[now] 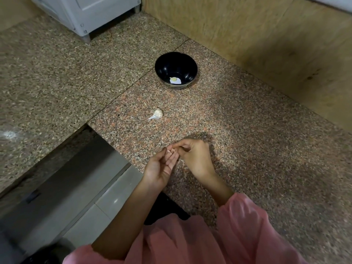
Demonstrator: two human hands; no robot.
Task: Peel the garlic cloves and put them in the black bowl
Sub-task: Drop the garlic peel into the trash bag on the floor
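a grey metal strip (80,180) runs along the counter edge at the left, and a white cabinet (89,12) stands at the far left corner of the speckled stone counter (247,140). the left hand (160,168) lies palm up, fingers curled round a small garlic clove (170,151), and the right hand (194,157) pinches that same clove at its fingertips. beyond the hands a garlic bulb (156,114) lies on the counter, and farther back to the right stands the black bowl (176,70) with one peeled clove (173,79) inside

Black bowl (176,70) upright, pale clove (173,79) inside; garlic bulb (156,114) nearby.
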